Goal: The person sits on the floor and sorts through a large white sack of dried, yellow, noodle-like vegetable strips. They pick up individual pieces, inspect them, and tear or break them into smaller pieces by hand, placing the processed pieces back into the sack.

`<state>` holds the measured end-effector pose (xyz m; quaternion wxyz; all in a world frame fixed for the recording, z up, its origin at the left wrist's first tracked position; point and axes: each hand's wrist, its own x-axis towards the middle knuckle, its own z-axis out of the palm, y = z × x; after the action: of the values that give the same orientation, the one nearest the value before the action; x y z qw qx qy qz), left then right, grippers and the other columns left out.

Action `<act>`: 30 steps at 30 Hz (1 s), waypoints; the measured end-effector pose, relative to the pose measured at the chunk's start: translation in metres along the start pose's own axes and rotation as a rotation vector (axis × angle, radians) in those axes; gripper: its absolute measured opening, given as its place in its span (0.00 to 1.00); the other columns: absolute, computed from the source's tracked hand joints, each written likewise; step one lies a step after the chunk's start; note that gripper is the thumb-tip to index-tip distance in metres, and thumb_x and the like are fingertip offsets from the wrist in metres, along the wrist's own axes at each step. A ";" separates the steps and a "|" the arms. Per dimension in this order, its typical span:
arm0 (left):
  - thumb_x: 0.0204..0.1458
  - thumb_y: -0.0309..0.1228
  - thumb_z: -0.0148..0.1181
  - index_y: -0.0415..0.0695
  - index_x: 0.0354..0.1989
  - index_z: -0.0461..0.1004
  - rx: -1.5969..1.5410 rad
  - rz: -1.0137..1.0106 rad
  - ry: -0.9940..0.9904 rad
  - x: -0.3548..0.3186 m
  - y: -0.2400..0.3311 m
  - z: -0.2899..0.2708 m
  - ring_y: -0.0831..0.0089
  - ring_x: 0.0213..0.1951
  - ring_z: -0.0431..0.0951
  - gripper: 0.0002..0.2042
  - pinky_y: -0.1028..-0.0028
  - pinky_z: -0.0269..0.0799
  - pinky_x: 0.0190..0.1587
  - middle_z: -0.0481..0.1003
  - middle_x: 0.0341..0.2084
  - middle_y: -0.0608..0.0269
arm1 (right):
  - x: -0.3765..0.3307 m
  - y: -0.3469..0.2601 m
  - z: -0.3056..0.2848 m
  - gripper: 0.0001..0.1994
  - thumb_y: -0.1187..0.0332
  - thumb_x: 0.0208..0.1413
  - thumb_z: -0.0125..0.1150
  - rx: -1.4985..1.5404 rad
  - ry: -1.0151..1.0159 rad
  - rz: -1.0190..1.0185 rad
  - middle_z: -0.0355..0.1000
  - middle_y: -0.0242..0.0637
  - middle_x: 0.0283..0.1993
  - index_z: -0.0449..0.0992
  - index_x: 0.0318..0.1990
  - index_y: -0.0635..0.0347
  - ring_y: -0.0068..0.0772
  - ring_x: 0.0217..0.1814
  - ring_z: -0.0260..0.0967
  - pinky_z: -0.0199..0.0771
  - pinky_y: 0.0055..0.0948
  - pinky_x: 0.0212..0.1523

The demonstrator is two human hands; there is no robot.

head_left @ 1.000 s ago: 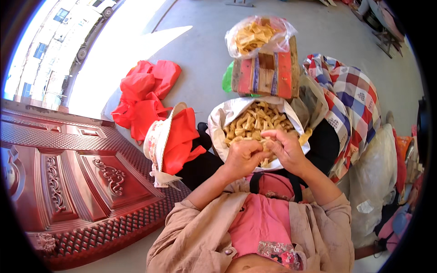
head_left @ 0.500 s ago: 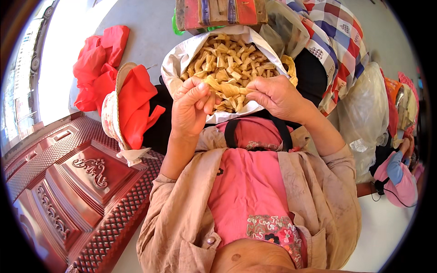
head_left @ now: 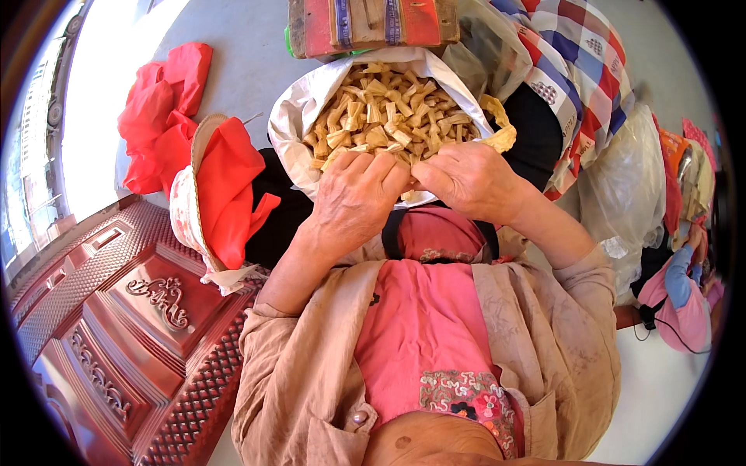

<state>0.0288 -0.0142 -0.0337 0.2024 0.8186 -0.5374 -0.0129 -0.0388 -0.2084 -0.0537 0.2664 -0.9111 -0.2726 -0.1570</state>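
My left hand [head_left: 356, 194] and my right hand [head_left: 471, 182] meet knuckle to knuckle above the near rim of a white sack [head_left: 289, 124]. Fingers of both are curled in and closed, pinching a tan strip that they almost wholly cover; just a sliver shows between the thumbs. Short knotted tan pieces [head_left: 388, 109], dried-looking and wrinkled, fill the sack beyond my hands. A longer yellowish strip [head_left: 502, 128] hangs over the sack's right side, close to my right hand.
A worn wooden box [head_left: 373, 23] stands behind the sack. To the left are a hat with red cloth [head_left: 229, 190], a red bag [head_left: 159, 116] and a carved dark-red panel [head_left: 155, 303]. Checked cloth [head_left: 575, 70] and clear plastic [head_left: 618, 186] lie right; another person [head_left: 676, 303] sits far right.
My left hand has turned over and moved right and slightly down, meeting my right hand. The tan strip, plainly seen between them before, is now mostly hidden by my fingers.
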 end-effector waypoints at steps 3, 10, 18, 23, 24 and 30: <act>0.41 0.32 0.57 0.47 0.26 0.70 -0.020 0.052 -0.080 -0.011 -0.003 0.008 0.67 0.29 0.69 0.05 0.68 0.66 0.38 0.65 0.23 0.66 | -0.017 0.002 0.002 0.06 0.69 0.46 0.57 0.122 -0.178 0.025 0.63 0.32 0.19 0.65 0.27 0.58 0.33 0.23 0.68 0.68 0.32 0.21; 0.40 0.30 0.59 0.46 0.27 0.72 -0.045 0.046 0.004 -0.007 -0.020 0.005 0.66 0.29 0.69 0.05 0.66 0.65 0.38 0.66 0.22 0.65 | -0.016 0.018 -0.006 0.04 0.69 0.48 0.57 0.292 -0.206 0.146 0.65 0.34 0.19 0.69 0.30 0.57 0.37 0.24 0.70 0.68 0.36 0.22; 0.45 0.25 0.59 0.42 0.31 0.76 -0.253 -0.257 0.351 0.074 -0.078 -0.012 0.64 0.27 0.72 0.05 0.67 0.66 0.33 0.71 0.23 0.61 | 0.056 0.105 -0.021 0.07 0.75 0.46 0.56 -0.100 0.152 0.157 0.67 0.36 0.26 0.70 0.35 0.57 0.41 0.29 0.70 0.70 0.37 0.27; 0.44 0.25 0.58 0.41 0.30 0.75 -0.269 -0.313 0.608 0.122 -0.116 -0.026 0.67 0.25 0.73 0.05 0.69 0.68 0.31 0.73 0.22 0.61 | 0.104 0.149 -0.021 0.04 0.69 0.56 0.57 -0.150 0.333 0.131 0.72 0.39 0.30 0.73 0.37 0.56 0.44 0.30 0.71 0.70 0.38 0.28; 0.44 0.25 0.58 0.41 0.30 0.75 -0.310 -0.331 0.598 0.126 -0.126 -0.022 0.67 0.25 0.73 0.05 0.69 0.68 0.32 0.73 0.22 0.62 | 0.108 0.157 -0.015 0.04 0.66 0.57 0.56 -0.164 0.376 0.102 0.73 0.39 0.29 0.72 0.35 0.55 0.45 0.29 0.72 0.70 0.39 0.27; 0.45 0.27 0.59 0.41 0.31 0.76 -0.036 -0.415 0.550 0.103 -0.140 0.003 0.64 0.27 0.74 0.06 0.69 0.69 0.33 0.74 0.25 0.60 | 0.077 0.162 -0.008 0.08 0.63 0.60 0.55 -0.121 0.055 0.420 0.70 0.44 0.23 0.71 0.34 0.56 0.46 0.29 0.72 0.68 0.38 0.26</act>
<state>0.1937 -0.0583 -0.0642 0.3471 0.8795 -0.2846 0.1578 0.1160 -0.2962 -0.0783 0.2453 -0.9576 -0.0598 -0.1389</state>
